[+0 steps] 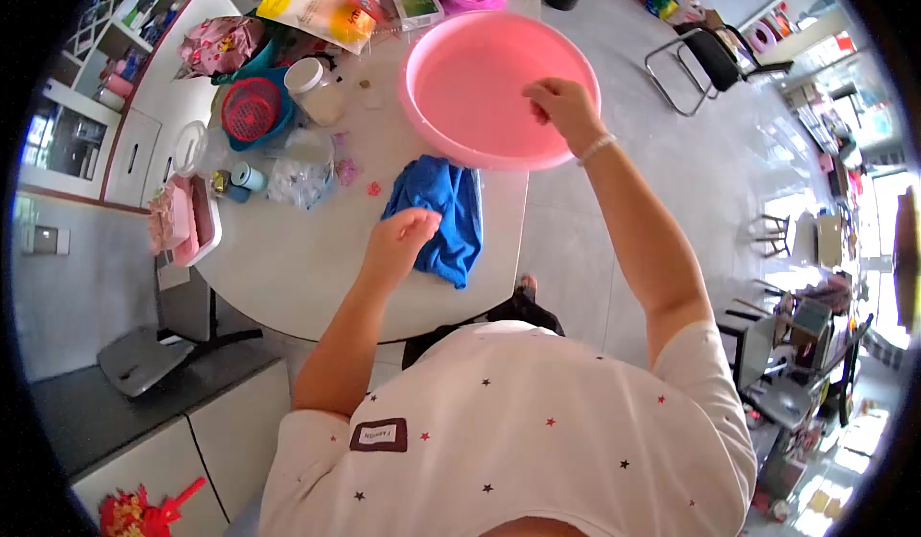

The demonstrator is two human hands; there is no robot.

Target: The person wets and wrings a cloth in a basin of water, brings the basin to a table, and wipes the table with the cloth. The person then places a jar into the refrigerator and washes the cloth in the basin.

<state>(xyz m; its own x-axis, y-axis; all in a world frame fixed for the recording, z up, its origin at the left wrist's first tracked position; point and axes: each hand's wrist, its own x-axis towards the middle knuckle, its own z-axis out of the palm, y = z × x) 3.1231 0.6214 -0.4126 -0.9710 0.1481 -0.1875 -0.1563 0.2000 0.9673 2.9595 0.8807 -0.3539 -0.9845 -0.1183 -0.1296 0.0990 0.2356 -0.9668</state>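
A large pink basin (480, 86) stands at the table's right edge. My right hand (561, 110) is over the basin's right side, its fingers curled together; whether anything is between them is too small to tell. A blue cloth (451, 235) lies crumpled on the table just below the basin. At the cloth's left side is my left hand (403, 240), fingers bent and drawn together next to the fabric. I cannot make out whether it grips anything.
On the round table (288, 278), a jar (315, 91), a red basket (251, 110), clear plastic bags (302, 168) and a pink container (182, 221) stand to the left. Packages (321, 5) lie at the back. A black chair (710, 58) stands on the floor at right.
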